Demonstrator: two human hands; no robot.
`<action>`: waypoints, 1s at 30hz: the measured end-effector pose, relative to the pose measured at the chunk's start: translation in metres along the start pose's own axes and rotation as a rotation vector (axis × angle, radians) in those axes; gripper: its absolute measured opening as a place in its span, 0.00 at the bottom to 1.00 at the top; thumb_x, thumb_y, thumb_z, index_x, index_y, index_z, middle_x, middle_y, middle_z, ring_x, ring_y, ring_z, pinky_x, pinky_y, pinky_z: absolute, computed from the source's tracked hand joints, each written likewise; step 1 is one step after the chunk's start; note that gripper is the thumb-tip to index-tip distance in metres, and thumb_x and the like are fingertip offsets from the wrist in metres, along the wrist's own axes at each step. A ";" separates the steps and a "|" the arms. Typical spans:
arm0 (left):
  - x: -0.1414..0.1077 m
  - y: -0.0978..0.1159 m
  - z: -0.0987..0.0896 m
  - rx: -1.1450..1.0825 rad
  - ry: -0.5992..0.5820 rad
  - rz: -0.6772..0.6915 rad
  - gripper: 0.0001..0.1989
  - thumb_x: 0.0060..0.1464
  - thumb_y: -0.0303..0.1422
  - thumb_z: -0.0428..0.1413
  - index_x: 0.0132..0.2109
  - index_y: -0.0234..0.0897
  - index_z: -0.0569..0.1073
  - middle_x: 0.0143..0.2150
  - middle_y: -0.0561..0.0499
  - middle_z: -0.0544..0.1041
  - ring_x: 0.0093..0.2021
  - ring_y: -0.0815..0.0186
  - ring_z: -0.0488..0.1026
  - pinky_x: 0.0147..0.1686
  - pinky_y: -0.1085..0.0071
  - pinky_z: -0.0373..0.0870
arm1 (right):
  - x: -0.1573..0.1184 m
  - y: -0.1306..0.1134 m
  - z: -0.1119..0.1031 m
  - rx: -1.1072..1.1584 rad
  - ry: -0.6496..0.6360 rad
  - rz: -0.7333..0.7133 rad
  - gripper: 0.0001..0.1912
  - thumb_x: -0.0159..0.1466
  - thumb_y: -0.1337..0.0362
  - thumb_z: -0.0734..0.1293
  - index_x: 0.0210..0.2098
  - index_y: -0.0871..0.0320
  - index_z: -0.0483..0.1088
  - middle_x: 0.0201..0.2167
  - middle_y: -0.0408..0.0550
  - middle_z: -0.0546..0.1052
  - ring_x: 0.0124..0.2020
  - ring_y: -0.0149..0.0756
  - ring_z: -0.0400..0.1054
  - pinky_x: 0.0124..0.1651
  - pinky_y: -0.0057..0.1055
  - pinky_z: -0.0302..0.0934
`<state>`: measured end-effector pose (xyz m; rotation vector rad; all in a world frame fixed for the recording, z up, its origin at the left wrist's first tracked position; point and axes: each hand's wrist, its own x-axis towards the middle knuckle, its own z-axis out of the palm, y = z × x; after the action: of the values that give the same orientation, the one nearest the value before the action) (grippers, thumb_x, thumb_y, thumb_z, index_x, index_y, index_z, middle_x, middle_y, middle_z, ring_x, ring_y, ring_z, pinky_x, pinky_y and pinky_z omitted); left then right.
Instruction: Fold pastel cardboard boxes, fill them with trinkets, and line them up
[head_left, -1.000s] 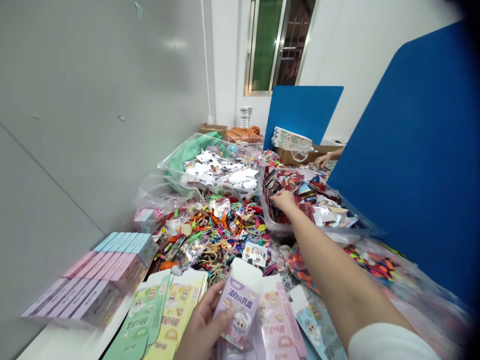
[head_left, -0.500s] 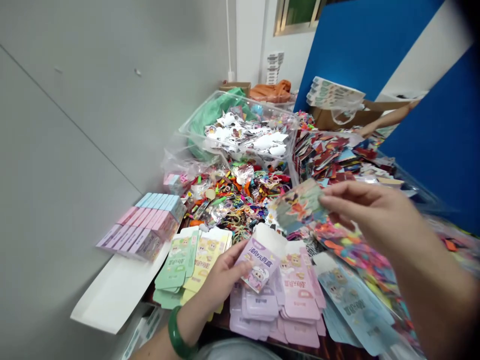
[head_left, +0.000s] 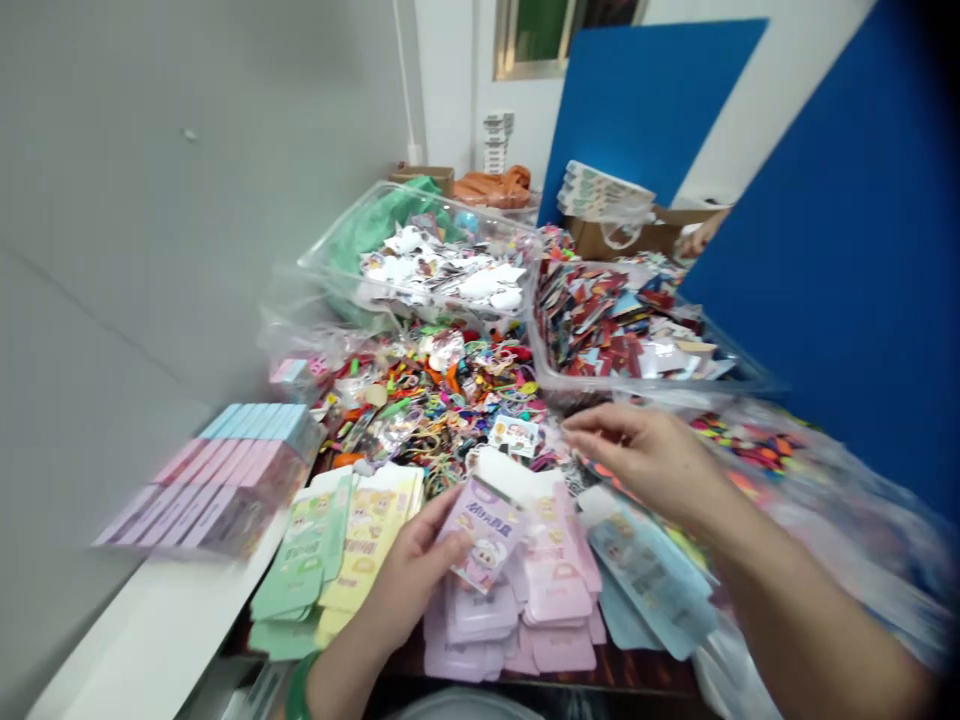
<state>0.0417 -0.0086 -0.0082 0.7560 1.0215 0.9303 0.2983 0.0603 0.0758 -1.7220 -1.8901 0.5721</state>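
Note:
My left hand (head_left: 420, 560) grips a small purple carton (head_left: 484, 532) with cartoon print, its white top flap raised. My right hand (head_left: 645, 455) hovers to the right of that carton, fingers loosely apart, and I see nothing between them. Under the carton lie flat purple cartons (head_left: 469, 640) beside pink ones (head_left: 559, 600). Light-blue flat cartons (head_left: 652, 570) fan out below my right hand. Near my left wrist are green (head_left: 300, 560) and yellow flat cartons (head_left: 371, 530). A small printed card (head_left: 515, 435) rests on the trinket pile just beyond the carton.
Filled boxes (head_left: 217, 470) stand in rows on a white board (head_left: 127, 630) at left. Behind the loose trinkets (head_left: 442, 390) is a clear bin (head_left: 337, 265) of white cutouts. Another clear bin (head_left: 637, 383) holds reddish cards. A co-worker's hand (head_left: 701, 240) shows by the blue panel.
The picture-printed card that was in my right hand is no longer seen there. That hand has come lower and nearer the carton. My view has turned somewhat to the right.

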 end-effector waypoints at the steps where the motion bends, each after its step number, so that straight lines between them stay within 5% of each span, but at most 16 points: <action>1: 0.000 -0.001 -0.004 0.010 0.015 -0.011 0.31 0.50 0.36 0.64 0.61 0.41 0.68 0.56 0.45 0.77 0.52 0.53 0.75 0.45 0.66 0.73 | 0.005 0.015 -0.014 -0.130 0.088 0.083 0.10 0.58 0.59 0.65 0.34 0.52 0.79 0.32 0.48 0.80 0.33 0.41 0.72 0.35 0.32 0.60; 3: 0.002 -0.004 -0.012 0.031 0.054 -0.013 0.31 0.51 0.38 0.64 0.61 0.42 0.68 0.56 0.45 0.77 0.51 0.54 0.75 0.44 0.67 0.74 | 0.016 0.055 -0.046 -0.426 0.188 0.319 0.10 0.58 0.63 0.65 0.33 0.55 0.79 0.33 0.53 0.80 0.35 0.44 0.71 0.34 0.33 0.58; 5: 0.004 -0.006 -0.017 0.048 0.086 -0.024 0.33 0.50 0.39 0.64 0.62 0.41 0.66 0.57 0.45 0.76 0.49 0.54 0.76 0.41 0.67 0.75 | 0.022 0.098 -0.073 -0.549 0.103 0.531 0.07 0.55 0.67 0.66 0.26 0.59 0.77 0.31 0.58 0.79 0.33 0.46 0.71 0.30 0.34 0.55; 8: 0.005 -0.006 -0.017 0.053 0.111 -0.039 0.35 0.48 0.41 0.65 0.62 0.41 0.67 0.57 0.45 0.76 0.50 0.53 0.76 0.43 0.66 0.75 | 0.024 0.149 -0.087 -0.501 -0.022 0.613 0.06 0.48 0.70 0.70 0.16 0.59 0.74 0.20 0.54 0.75 0.24 0.40 0.69 0.27 0.32 0.54; 11: 0.005 -0.004 -0.009 0.057 0.127 -0.043 0.34 0.46 0.41 0.66 0.60 0.40 0.69 0.57 0.45 0.76 0.54 0.51 0.74 0.49 0.63 0.74 | 0.021 0.174 -0.079 -0.419 -0.082 0.587 0.08 0.45 0.72 0.70 0.12 0.57 0.71 0.15 0.47 0.72 0.22 0.36 0.66 0.26 0.30 0.52; 21: 0.007 -0.002 -0.006 0.090 0.111 -0.062 0.34 0.46 0.42 0.66 0.60 0.44 0.69 0.61 0.48 0.73 0.57 0.50 0.72 0.51 0.62 0.74 | 0.010 0.183 -0.099 -0.050 0.055 0.559 0.09 0.48 0.61 0.71 0.24 0.62 0.76 0.19 0.49 0.75 0.19 0.33 0.64 0.22 0.28 0.55; 26: 0.005 -0.002 -0.002 0.096 0.101 -0.071 0.34 0.46 0.43 0.66 0.60 0.43 0.69 0.59 0.48 0.74 0.56 0.51 0.73 0.49 0.65 0.74 | 0.014 0.178 -0.079 -0.008 0.033 0.507 0.10 0.45 0.61 0.73 0.26 0.60 0.78 0.22 0.48 0.77 0.21 0.33 0.65 0.23 0.27 0.56; 30: 0.003 -0.002 0.000 0.112 0.078 -0.080 0.35 0.48 0.43 0.65 0.61 0.43 0.67 0.59 0.47 0.75 0.55 0.52 0.73 0.49 0.64 0.73 | 0.021 0.176 -0.061 -0.044 0.005 0.466 0.02 0.44 0.66 0.71 0.18 0.59 0.75 0.18 0.44 0.75 0.20 0.30 0.63 0.23 0.25 0.53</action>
<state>0.0428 -0.0063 -0.0112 0.7708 1.1722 0.8446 0.4718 0.0980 0.0157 -2.2061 -1.5046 0.6964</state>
